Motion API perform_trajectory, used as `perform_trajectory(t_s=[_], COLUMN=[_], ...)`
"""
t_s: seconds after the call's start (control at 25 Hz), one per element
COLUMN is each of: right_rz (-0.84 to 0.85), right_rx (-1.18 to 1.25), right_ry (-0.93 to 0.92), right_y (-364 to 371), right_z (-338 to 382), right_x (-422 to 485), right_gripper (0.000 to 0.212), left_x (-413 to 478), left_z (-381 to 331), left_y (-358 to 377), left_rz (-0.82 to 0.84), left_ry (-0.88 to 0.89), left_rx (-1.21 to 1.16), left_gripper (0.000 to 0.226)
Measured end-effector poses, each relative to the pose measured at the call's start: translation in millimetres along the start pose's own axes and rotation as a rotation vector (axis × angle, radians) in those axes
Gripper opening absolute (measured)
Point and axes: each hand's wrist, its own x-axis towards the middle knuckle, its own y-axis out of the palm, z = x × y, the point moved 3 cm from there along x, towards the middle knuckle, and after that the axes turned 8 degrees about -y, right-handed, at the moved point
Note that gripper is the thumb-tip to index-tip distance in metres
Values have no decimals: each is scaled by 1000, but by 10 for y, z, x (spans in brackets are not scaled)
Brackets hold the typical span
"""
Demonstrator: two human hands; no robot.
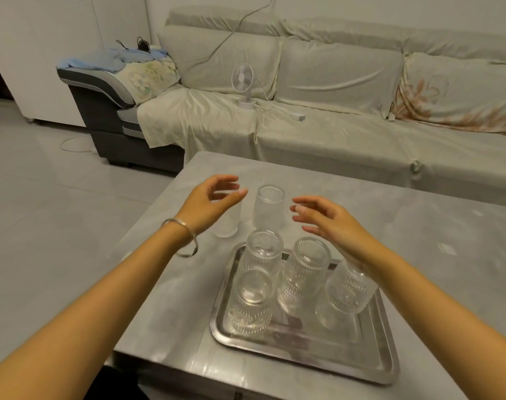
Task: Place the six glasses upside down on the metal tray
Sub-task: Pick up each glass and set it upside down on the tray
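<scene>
- Left hand [209, 199] is open, fingers curled loosely, not gripping anything. It hovers above a glass [227, 223] standing on the table [419, 226], just off the tray's far left corner.
- Right hand [329, 223] is open too, fingers spread and pointing left toward the upright glass [268, 207] that sits between the two hands. No contact that I can see, there's a gap on both sides.
- Four glasses are already bottoms-up on the metal tray [318, 347]: back left one [263, 252], front left one [253, 301], a middle one [305, 272] and a right one [348, 290].
- The right-side tray glass is partly covered by the right wrist, so its base is hard to read. It looks tipped rather than sitting flat, can't say for sure.
- The glass under the left hand is mostly hidden by the palm and wrist; can't tell if it's mouth up or down.
- Everything's clear ribbed glass on shiny metal, so edges blur into reflections.
- Both forearms come in from the bottom corners and angle inward over the table. Left wrist has a thin silver bangle [185, 241].
</scene>
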Motion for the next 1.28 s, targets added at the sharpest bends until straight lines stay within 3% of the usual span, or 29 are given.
perform_trajectory(t_s=[0.16, 0.32, 0.44, 0.68, 0.92, 1.08, 1.28], right_rz=[-58, -25, 6, 85, 110, 146, 181], right_rx=[53, 193, 247, 260, 258, 344, 374], right_ry=[175, 404, 488, 506, 452, 406, 251], right_y=[-176, -197, -149, -65, -100, -221, -417], right_z=[-267, -704, -937, -1151, -999, -485, 229], right_x=[636, 981, 1149, 1280, 1230, 1046, 519], right_gripper=[29, 36, 40, 41, 52, 81, 71], left_x=[678, 1098, 1316, 1483, 1316, 980, 263], left_z=[-56, 135, 252, 335, 85, -507, -1087], left_y=[168, 455, 645, 682, 687, 548, 537], left_rz=[-7, 110, 195, 264, 124, 10, -24], left_ry=[-12, -47, -76, -29, 118, 226, 361], left_rx=[225, 503, 562, 662, 741, 531, 395], left_gripper=[64, 83, 83, 75, 69, 70, 69])
